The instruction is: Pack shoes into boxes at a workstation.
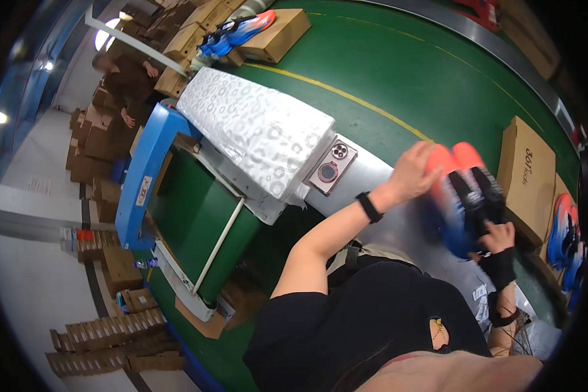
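A pair of children's sneakers lies side by side, orange at the toes, blue at the heels, with black straps. My left hand (413, 172), with a black band on the wrist, curls its fingers round the toe of the left sneaker (445, 179). My right hand (496, 238), in a black wrist wrap, grips the heel end of the right sneaker (480, 179); its fingertips are partly hidden. Under the shoes, the metal ledge (379, 163) runs alongside the green belt. Blur softens the left sneaker's blue side.
A phone (334, 164) lies beside a patterned, plastic-covered machine housing (255, 124). Left of it stands a blue machine frame (144, 176). On the green belt (372, 65) are a brown shoebox (529, 176), more sneakers (560, 235) and another box (277, 36). A person (127, 81) stands far left.
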The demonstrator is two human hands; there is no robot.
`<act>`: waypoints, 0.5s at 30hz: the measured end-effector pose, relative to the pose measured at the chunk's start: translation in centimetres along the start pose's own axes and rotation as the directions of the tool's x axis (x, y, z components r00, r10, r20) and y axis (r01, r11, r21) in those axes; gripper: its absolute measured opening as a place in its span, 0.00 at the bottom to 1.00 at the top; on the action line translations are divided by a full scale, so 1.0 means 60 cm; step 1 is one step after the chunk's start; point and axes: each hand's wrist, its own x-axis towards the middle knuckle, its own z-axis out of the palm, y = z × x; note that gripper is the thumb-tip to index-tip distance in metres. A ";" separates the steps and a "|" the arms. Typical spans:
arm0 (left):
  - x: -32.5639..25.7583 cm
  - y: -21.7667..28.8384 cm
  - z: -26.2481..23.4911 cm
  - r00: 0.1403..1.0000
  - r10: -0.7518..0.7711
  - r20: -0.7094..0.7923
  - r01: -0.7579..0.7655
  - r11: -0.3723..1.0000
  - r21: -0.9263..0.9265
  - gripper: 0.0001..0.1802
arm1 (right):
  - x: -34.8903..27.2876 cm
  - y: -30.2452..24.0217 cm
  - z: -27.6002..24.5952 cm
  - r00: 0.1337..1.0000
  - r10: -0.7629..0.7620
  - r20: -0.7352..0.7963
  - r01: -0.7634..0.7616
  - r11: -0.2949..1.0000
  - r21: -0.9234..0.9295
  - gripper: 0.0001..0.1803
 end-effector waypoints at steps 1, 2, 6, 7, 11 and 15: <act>0.007 -0.001 0.015 0.995 -0.012 0.095 0.014 1.000 -0.023 0.26 | 0.013 -0.023 0.018 0.997 -0.038 0.071 0.034 0.998 0.046 0.19; 0.005 -0.001 0.035 0.996 -0.018 0.086 0.020 1.000 -0.024 0.26 | 0.021 -0.040 0.031 0.988 -0.069 0.139 0.058 0.995 0.085 0.19; -0.038 -0.018 0.090 0.647 -0.172 0.742 0.120 0.985 0.124 0.29 | 0.067 -0.053 0.054 0.901 -0.163 0.401 0.027 0.946 0.323 0.22; -0.049 -0.023 0.099 0.640 -0.169 0.749 0.122 0.985 0.119 0.31 | 0.076 -0.021 0.057 0.900 0.084 0.427 -0.323 0.786 0.526 0.21; -0.025 0.021 0.085 0.474 -0.185 0.861 0.133 0.982 0.137 0.33 | 0.034 0.203 0.164 0.782 0.623 -0.030 -0.623 0.782 -0.014 0.17; -0.060 0.013 0.100 0.617 -0.210 0.758 0.148 0.977 0.150 0.34 | 0.066 0.189 0.171 0.568 0.819 0.076 -0.641 0.499 -0.583 0.20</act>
